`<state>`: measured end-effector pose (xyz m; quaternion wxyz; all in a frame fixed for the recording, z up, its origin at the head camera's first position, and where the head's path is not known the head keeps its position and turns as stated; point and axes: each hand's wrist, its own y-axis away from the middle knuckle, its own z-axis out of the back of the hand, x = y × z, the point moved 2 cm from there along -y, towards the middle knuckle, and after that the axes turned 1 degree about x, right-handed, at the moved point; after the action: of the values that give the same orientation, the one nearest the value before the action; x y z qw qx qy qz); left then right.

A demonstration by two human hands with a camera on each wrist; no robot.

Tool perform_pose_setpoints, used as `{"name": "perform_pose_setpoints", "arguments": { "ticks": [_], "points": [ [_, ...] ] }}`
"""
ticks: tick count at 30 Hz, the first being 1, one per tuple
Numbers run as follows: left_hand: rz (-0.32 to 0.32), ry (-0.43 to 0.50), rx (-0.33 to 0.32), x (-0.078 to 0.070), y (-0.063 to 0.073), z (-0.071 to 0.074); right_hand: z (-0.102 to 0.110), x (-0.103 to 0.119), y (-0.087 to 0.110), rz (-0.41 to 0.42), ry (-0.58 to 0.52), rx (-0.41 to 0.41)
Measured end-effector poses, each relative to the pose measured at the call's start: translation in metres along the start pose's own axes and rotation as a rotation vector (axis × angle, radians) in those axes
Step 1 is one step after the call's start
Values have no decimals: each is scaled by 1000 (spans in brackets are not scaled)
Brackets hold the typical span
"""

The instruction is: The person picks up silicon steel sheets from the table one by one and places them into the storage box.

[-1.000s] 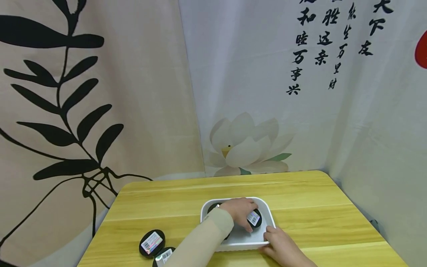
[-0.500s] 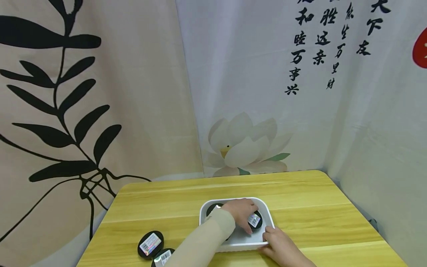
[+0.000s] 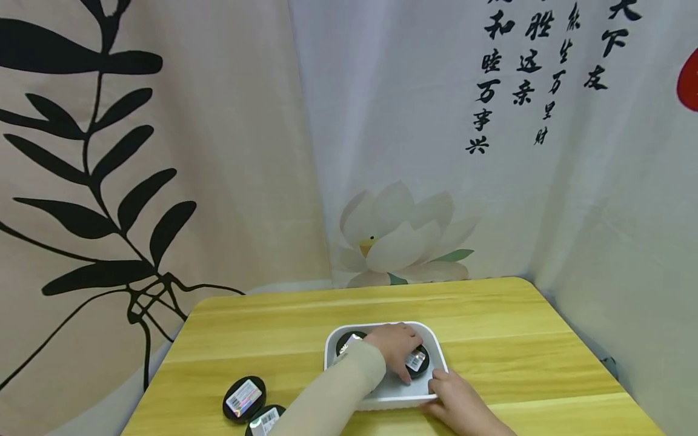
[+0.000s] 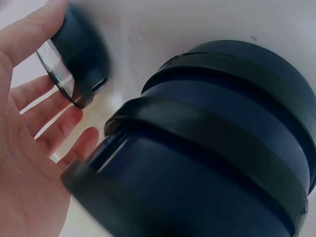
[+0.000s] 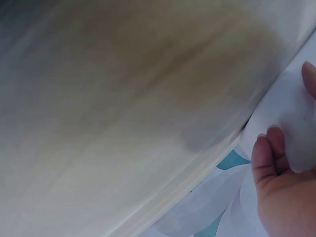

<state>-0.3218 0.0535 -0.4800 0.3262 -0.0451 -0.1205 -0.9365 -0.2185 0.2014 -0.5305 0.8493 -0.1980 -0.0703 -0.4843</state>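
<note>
A white rectangular tray (image 3: pixel 400 399) sits on the wooden table. Inside it, at the right, my left hand (image 3: pixel 397 346) holds a round black jar (image 3: pixel 420 363) with a silvery barcode label. The left wrist view shows thumb and fingers on either side of that labelled jar (image 4: pixel 81 54). Larger in that view are other dark jars (image 4: pixel 212 143) beside the hand. Another labelled jar (image 3: pixel 346 340) shows at the tray's far left, partly behind the left arm. My right hand (image 3: pixel 460 402) grips the tray's near right corner; the right wrist view shows its fingers (image 5: pixel 264 158) around the white wall.
Two more black labelled jars, one farther back (image 3: pixel 243 399) and one nearer (image 3: pixel 265 421), stand on the table (image 3: pixel 518 339) left of the tray. The nearer one is partly hidden by the left sleeve (image 3: pixel 338 387). A printed curtain (image 3: pixel 245 151) hangs behind the table.
Almost nothing differs. Both hands keep their hold on the jar and the tray, and the head view has shifted slightly.
</note>
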Motion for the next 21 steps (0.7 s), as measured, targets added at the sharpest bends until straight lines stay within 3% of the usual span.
{"name": "perform_pose_setpoints", "arguments": {
  "ticks": [11, 21],
  "points": [
    [-1, -23, -14, 2, -2, -5, 1, 0, -1, 1, 9, -9],
    [-2, 7, -2, 1, 8, 4, 1, 1, -2, -66, -26, 70]
  ]
}}
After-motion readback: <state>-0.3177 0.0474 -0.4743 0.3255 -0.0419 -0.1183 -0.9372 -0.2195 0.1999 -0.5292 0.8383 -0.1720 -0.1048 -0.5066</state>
